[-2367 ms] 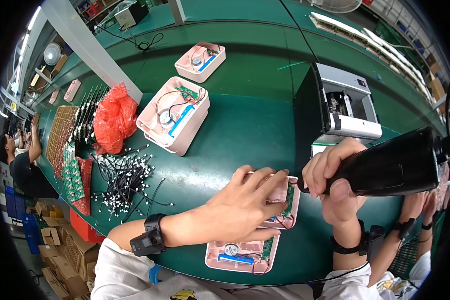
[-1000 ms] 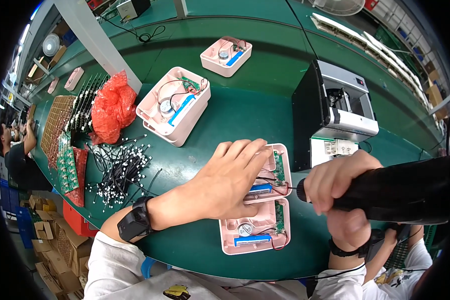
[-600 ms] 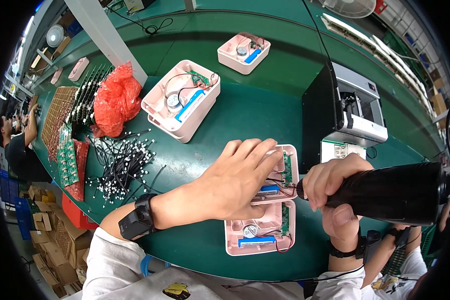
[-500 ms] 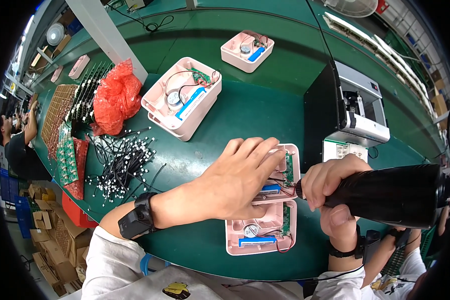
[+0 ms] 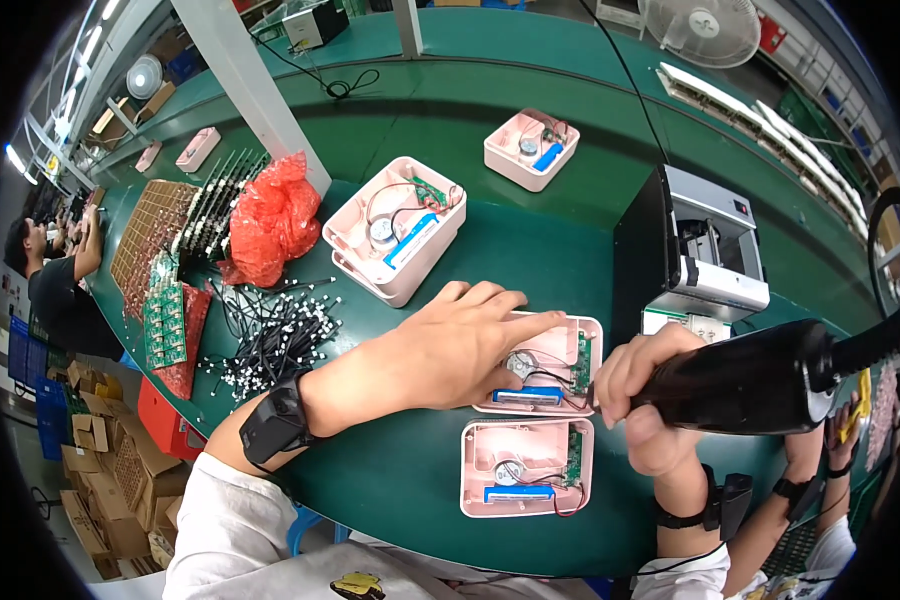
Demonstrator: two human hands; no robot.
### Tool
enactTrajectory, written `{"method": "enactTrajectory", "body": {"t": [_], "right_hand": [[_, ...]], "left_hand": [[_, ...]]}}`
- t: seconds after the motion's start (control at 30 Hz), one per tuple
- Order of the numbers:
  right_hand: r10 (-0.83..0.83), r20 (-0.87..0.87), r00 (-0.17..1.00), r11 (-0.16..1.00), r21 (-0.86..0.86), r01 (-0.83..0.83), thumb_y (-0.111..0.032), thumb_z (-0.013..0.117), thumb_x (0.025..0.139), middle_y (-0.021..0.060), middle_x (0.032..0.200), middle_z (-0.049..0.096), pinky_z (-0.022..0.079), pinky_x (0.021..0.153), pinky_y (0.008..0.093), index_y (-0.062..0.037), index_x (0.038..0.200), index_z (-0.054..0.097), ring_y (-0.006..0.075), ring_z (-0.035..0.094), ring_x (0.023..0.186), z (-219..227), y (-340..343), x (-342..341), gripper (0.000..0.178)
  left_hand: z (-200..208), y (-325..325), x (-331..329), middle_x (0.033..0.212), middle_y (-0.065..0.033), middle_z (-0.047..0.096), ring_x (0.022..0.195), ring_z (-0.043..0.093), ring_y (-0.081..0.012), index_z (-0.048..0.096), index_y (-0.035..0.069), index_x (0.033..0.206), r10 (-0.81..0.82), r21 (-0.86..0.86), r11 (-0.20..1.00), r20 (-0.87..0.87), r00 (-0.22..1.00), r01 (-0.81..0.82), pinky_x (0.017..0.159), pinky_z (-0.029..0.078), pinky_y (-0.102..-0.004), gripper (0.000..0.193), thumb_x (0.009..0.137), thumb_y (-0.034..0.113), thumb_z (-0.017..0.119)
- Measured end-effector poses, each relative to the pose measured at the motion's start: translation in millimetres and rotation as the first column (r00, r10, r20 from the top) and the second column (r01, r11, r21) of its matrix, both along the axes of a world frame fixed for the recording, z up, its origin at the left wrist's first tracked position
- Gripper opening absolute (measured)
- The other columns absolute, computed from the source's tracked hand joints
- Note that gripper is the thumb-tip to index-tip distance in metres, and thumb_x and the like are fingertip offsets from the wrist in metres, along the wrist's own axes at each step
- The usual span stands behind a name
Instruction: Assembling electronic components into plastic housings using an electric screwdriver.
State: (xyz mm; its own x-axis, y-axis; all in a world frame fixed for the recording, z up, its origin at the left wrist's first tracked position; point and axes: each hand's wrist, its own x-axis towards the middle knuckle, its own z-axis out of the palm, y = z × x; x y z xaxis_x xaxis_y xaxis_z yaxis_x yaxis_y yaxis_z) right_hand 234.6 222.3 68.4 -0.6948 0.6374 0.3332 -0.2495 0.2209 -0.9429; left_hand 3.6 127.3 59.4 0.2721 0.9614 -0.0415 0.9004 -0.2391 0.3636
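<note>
In my right hand [image 5: 638,372] is a black electric screwdriver [image 5: 745,385], held level with its front end at the right edge of a pale pink plastic housing [image 5: 596,355]. My left hand [image 5: 435,355] lies over the left side of that housing, fingers spread, index finger along its far rim and thumb near its left wall. Inside sit a blue battery cell [image 5: 528,396], a round silver part [image 5: 519,364], thin wires and a green circuit board [image 5: 583,362]. Nearer to me is a second pink housing [image 5: 535,440] with similar parts. The screwdriver's tip is hidden.
Stacked pink housings [image 5: 365,222] stand beyond my left hand, another housing [image 5: 532,180] farther back. Left are black cables [image 5: 285,335], a red plastic bag [image 5: 275,220] and circuit boards [image 5: 165,320]. A black-and-white screw feeder [image 5: 710,285] stands far right. Other people work at both sides.
The whole view has shifted, so things appear lower. My left hand has drawn back leftward, uncovering the round part and battery. My right hand still holds the screwdriver beside the housing.
</note>
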Motion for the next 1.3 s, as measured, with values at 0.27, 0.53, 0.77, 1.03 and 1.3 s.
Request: {"method": "enactTrajectory", "body": {"t": [0.27,0.53,0.77,1.03,1.3], "right_hand": [[-0.069,-0.340,0.938,0.996,0.037,0.086,-0.053,0.077,0.093,0.0037,0.069,0.053,0.048,0.059,0.0324,-0.0068,0.096,0.046,0.0150,0.052,0.055,56,16,34,0.056],[-0.152,-0.406,0.901,0.970,0.114,0.216,-0.053,0.074,0.095,0.0051,0.071,0.052,0.048,0.060,0.0332,-0.0066,0.097,0.044,0.0155,0.051,0.056,67,43,63,0.056],[-0.228,-0.462,0.857,0.941,0.123,0.316,-0.050,0.075,0.095,0.0057,0.071,0.053,0.048,0.059,0.0322,-0.0058,0.095,0.044,0.0147,0.050,0.055,78,51,78,0.054],[-0.229,-0.447,0.864,0.927,0.172,0.335,-0.041,0.072,0.099,0.0041,0.067,0.050,0.043,0.052,0.0274,-0.0056,0.093,0.044,0.0124,0.047,0.053,68,51,58,0.045],[-0.249,-0.351,0.903,0.948,0.105,0.302,-0.031,0.071,0.098,0.0044,0.063,0.049,0.042,0.047,0.0261,-0.0039,0.090,0.045,0.0117,0.045,0.051,45,52,30,0.038]], "left_hand": [[1,65,1,0.140,-0.0164,0.063,0.129,0.059,-0.0322,0.046,0.003,0.156,0.203,0.168,0.976,-0.497,0.844,-0.136,0.108,0.043,-0.0491,0.074,0.089,0.016,0.074],[16,173,-26,0.136,-0.0155,0.069,0.133,0.059,-0.0316,0.055,0.005,0.147,0.134,-0.012,0.980,-0.690,0.711,-0.196,0.106,0.042,-0.0542,0.063,0.090,0.020,0.076],[43,216,-84,0.135,-0.0165,0.070,0.136,0.057,-0.0342,0.051,0.007,0.151,0.134,-0.214,0.836,-0.814,0.566,-0.506,0.106,0.044,-0.0497,0.068,0.088,0.015,0.077],[7,279,-96,0.146,-0.0235,0.060,0.138,0.053,-0.0464,0.047,0.007,0.156,0.696,-0.166,0.693,-0.101,0.711,-0.702,0.120,0.038,-0.0510,0.094,0.079,0.047,0.084],[18,279,-46,0.138,-0.0229,0.067,0.128,0.065,-0.0364,0.054,-0.004,0.145,0.595,-0.006,0.763,-0.382,0.707,-0.646,0.108,0.052,-0.0437,0.095,0.074,0.051,0.083]]}}
